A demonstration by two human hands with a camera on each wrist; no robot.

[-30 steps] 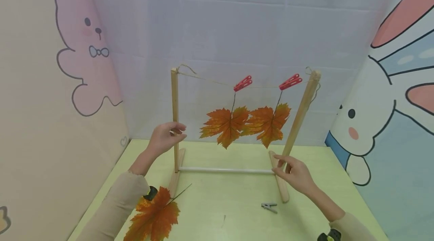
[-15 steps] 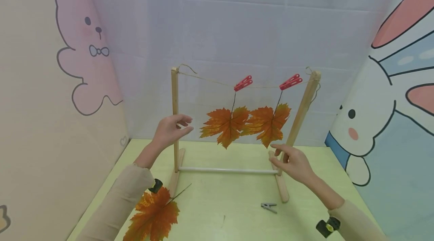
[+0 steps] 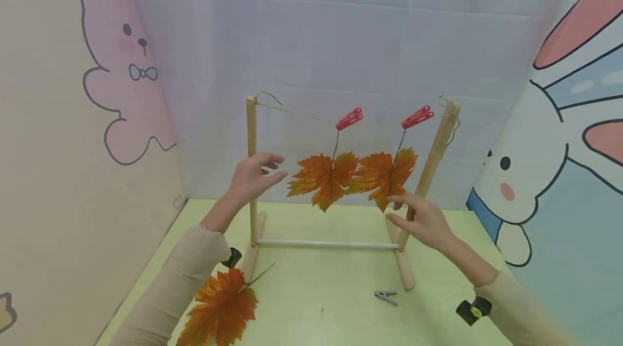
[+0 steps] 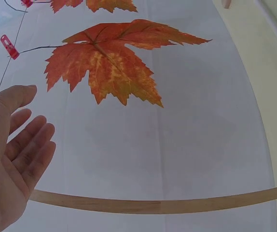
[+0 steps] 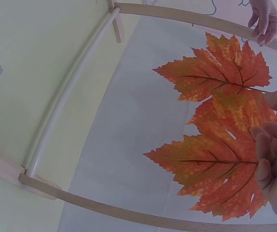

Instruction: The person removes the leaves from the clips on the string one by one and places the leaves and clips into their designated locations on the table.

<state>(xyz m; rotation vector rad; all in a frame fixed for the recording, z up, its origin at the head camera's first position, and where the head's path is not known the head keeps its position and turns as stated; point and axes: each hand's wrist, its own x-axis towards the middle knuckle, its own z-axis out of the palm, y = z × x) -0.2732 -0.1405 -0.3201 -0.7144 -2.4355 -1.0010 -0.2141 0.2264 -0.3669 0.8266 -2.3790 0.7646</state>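
Note:
Two orange maple leaves, the left one [image 3: 323, 178] and the right one [image 3: 386, 175], hang by their stems from a string [image 3: 297, 113]. A red clothespin [image 3: 349, 119] clips the left stem, and another red clothespin [image 3: 417, 117] the right. My left hand [image 3: 250, 177] is near the left post, left of the left leaf, its fingers loosely bent and holding nothing. Low by the right leaf, my right hand [image 3: 424, 220] has thumb and fingers apart; in the right wrist view nothing is between them. A third maple leaf [image 3: 221, 308] lies on the table, partly behind my left sleeve.
The string is tied between a left wooden post [image 3: 251, 135] and a right wooden post [image 3: 433, 154]. A white rod [image 3: 326, 244] joins their feet. A grey clothespin [image 3: 386, 297] lies on the yellow-green table [image 3: 292, 286], with a small thin scrap [image 3: 320, 317] nearby.
My left hand has risen and moved right, closer to the left leaf. The right hand has also risen, to the right leaf's lower tip. Leaves and clothespins look unmoved.

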